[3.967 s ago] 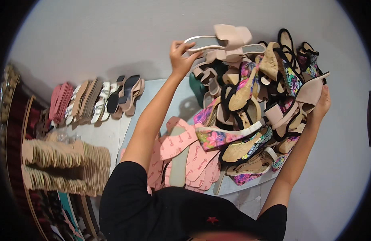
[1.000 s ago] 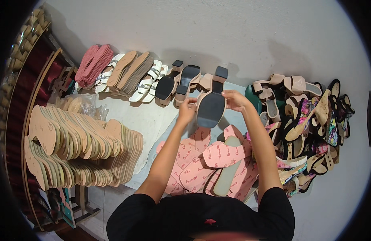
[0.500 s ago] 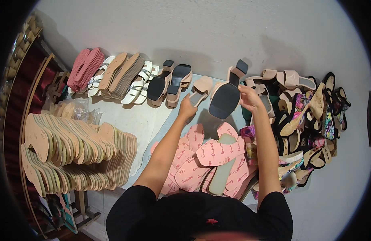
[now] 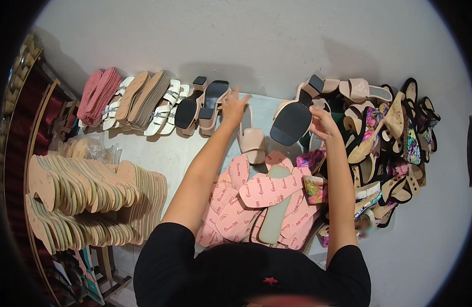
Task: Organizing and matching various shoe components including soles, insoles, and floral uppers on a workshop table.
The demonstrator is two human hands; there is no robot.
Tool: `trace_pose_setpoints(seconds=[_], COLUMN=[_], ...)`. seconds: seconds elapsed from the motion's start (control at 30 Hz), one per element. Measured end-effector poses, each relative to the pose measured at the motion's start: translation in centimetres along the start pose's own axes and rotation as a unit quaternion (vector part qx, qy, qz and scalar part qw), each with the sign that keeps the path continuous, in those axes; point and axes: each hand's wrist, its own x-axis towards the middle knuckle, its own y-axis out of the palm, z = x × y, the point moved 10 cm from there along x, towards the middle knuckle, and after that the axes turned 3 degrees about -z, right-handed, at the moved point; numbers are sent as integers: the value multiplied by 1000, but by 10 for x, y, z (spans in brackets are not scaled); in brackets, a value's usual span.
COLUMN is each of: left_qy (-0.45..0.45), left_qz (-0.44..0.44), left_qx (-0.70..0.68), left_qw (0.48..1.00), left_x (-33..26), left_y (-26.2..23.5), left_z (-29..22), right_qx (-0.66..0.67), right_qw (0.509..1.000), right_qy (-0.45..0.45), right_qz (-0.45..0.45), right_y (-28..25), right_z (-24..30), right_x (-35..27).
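Note:
A beige block-heeled sandal [image 4: 291,124], its black sole turned up toward me, is gripped at the edge by my right hand [image 4: 324,124]. My left hand [image 4: 233,108] has its fingers spread and is empty, right beside a pair of beige heeled sandals [image 4: 207,110] that lean with black soles showing. I cannot tell whether its fingertips touch them. Between my hands another beige sandal [image 4: 253,143] lies on the table, its strap end toward me.
White sandals [image 4: 169,105], tan insoles [image 4: 151,97] and pink insoles [image 4: 99,94] line the wall. Stacked insole boards [image 4: 87,187] stand at left. Pink printed insoles [image 4: 236,210] lie in front of me. Floral and beige sandals [image 4: 384,133] crowd the right.
My left hand let go of the beige sandal, which now lies turned with its strap end toward me, and moved up-left to the leaning pair. My right hand still holds its sandal.

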Motion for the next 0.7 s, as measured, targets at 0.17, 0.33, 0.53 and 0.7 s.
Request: trace_pose_setpoints(seconds=[0.17,0.33,0.53,0.7], left_qy=[-368,-435,-455,-452], left_qz=[141,258,135,21], left_qx=[-160,-242,-360,-333], left_qw=[905,828,803,827], left_x=[-47,-116,-123,-86], left_y=[16,49,82,53], left_z=[16,9,32,58], right_qx=[-40,-114,-125,-123], right_qw=[998,993,990,989], right_qy=[1,6,11,-6], right_qz=[-39,-35,-63,-84], right_y=[-16,9,-1,-2], right_z=[-1,-10,-31,-21], right_x=[1,20,40,32])
